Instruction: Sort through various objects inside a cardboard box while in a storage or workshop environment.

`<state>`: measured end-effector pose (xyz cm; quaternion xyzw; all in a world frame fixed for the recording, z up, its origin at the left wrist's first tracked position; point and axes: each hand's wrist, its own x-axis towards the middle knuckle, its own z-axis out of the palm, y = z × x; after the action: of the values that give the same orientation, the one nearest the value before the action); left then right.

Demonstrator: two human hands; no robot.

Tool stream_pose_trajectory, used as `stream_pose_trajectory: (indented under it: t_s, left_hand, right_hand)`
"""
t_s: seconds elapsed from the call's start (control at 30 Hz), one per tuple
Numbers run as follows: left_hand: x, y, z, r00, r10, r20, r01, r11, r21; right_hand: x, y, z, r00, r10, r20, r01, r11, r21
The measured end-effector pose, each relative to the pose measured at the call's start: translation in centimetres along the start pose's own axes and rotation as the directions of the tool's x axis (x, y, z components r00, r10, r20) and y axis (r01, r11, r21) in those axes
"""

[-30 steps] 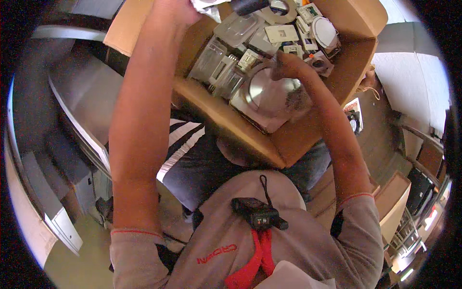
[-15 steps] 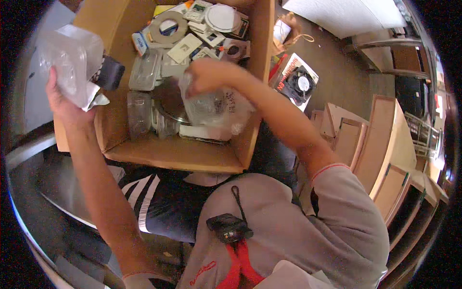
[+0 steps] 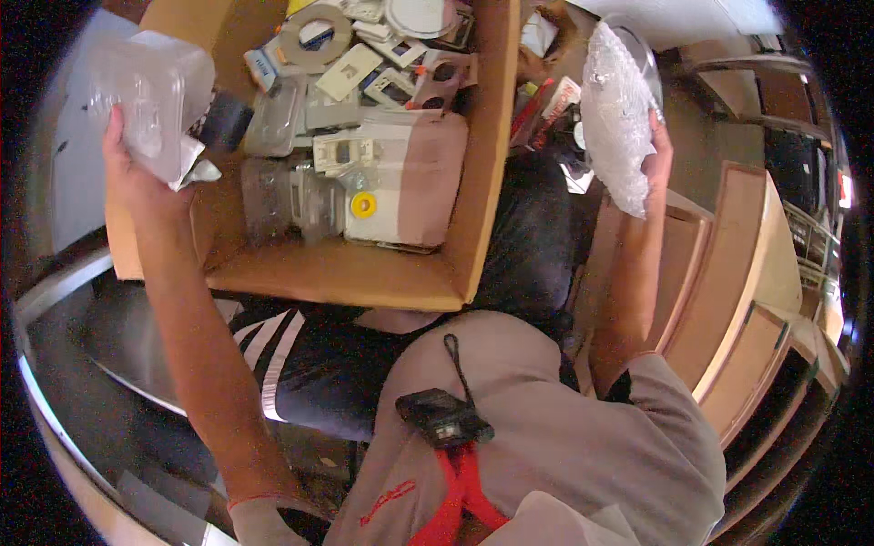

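Observation:
At the left, over the side of an open cardboard box (image 3: 341,289), my left hand (image 3: 150,182) grips clear plastic containers (image 3: 150,91). A dark small box (image 3: 228,118) and a crumpled white wrapper (image 3: 196,162) show beside them; whether the hand holds these too is unclear. My right hand (image 3: 659,146) is closed on bubble wrap (image 3: 617,118), out past the box's right side. Behind the wrap shows the curved rim of a round clear thing (image 3: 648,56). Inside the box lie switch plates (image 3: 349,73), a tape roll (image 3: 316,36), clear tubs (image 3: 278,118) and a small yellow ring (image 3: 363,205).
The box stands in front of my body, close to my legs. Right of it, wooden cabinet panels (image 3: 728,246) lean in a row. A fan-like black part and packages (image 3: 551,109) lie on the floor behind the bubble wrap. A red lanyard (image 3: 460,496) hangs from my neck.
My right hand has lifted the bubble wrap and the round thing out of the box and swung right. The white panel and yellow ring beneath now show. My left hand has shifted slightly.

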<state>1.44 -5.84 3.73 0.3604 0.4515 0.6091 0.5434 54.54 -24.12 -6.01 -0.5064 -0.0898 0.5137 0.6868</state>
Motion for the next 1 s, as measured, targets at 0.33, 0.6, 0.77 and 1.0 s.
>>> stream_pose_trajectory:
  t_s: [0.33, 0.6, 0.77, 1.0]
  left_hand:
    - [-3.3, -3.0, 3.4, 0.902, 0.074, 0.425, 0.085, 0.935, -0.343]
    - [-3.9, -10.4, 8.5, 0.786, -0.108, 0.609, 0.412, 0.826, -0.384]
    - [-3.8, -8.0, 10.2, 0.630, -0.048, 0.775, 0.680, 0.517, -0.520]
    - [-2.8, -7.1, 10.8, 0.673, -0.160, 0.722, 0.651, 0.592, -0.475]
  right_hand:
    - [-1.9, -1.6, 5.0, 0.925, -0.360, -0.122, 0.377, 0.912, 0.161]
    - [-3.9, 0.7, 15.6, 0.895, -0.445, 0.013, 0.396, 0.783, -0.480]
    - [-5.2, -1.8, 17.5, 0.883, -0.463, 0.073, 0.408, 0.684, -0.605]
    - [-5.1, -3.9, 18.4, 0.863, -0.469, 0.186, 0.477, 0.640, -0.602]
